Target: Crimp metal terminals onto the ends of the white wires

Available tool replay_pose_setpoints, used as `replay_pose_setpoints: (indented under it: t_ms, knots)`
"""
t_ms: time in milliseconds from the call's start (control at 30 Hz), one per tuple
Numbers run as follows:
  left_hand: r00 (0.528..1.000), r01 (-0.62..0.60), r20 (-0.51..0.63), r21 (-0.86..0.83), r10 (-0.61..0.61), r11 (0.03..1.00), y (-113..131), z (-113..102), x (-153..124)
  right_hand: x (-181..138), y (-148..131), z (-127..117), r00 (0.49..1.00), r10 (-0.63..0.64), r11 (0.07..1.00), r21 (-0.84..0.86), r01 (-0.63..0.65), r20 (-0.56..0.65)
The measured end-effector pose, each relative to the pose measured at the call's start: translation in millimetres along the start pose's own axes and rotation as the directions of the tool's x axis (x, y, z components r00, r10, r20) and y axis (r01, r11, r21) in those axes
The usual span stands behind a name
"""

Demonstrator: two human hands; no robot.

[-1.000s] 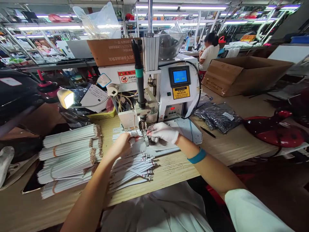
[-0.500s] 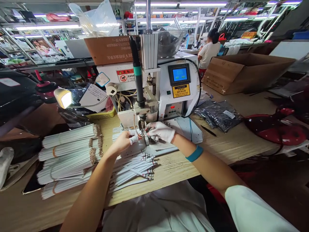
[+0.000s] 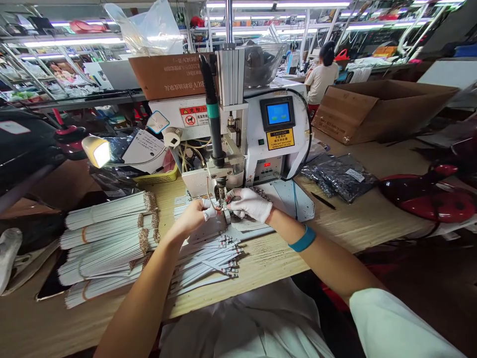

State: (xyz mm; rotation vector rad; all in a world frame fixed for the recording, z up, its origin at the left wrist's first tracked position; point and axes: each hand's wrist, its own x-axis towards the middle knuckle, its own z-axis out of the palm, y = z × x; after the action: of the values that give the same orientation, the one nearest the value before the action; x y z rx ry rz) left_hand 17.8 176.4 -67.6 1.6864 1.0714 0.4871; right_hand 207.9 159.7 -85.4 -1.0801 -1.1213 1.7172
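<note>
A white soldering machine stands in front of me, its upright soldering head coming down between my hands. My left hand, with white finger covers, is closed in a pinch left of the tip; what it holds is too small to make out. My right hand, in a white glove, pinches something tiny at the tip's right side. Just below my hands lies a loose pile of white flat cables with small dark ends. Bundled white cables with brownish ends are stacked to the left.
A lit lamp is at the left, near a yellow basket. Dark plastic bags and a black pen lie right of the machine. Farther back are an open cardboard box and a seated person.
Both hands stay at the soldering tip, with at most a very slight shift. The view has moved a little; the cables and machine look unchanged.
</note>
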Motion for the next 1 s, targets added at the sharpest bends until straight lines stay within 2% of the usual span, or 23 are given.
replay_pose_setpoints:
  t_ms: [500,733,867,1000]
  knots:
    - [0.998,-0.018,0.054,-0.063,0.021,0.998,-4,-5,4,5,7,-4,0.999,0.001,1.0,0.03,0.0,-0.033]
    - [0.996,-0.054,0.068,-0.084,0.06,0.995,-4,-5,3,1,4,1,0.999,-0.029,0.998,-0.048,0.027,-0.043]
    - [0.997,-0.007,0.073,-0.083,0.013,0.997,-2,-7,0,-2,-5,-5,0.995,-0.092,0.98,-0.18,0.083,-0.044]
    - [0.994,-0.01,0.112,-0.08,0.019,0.997,1,-10,-6,-8,-19,-21,0.969,-0.225,0.864,-0.481,0.148,-0.105]
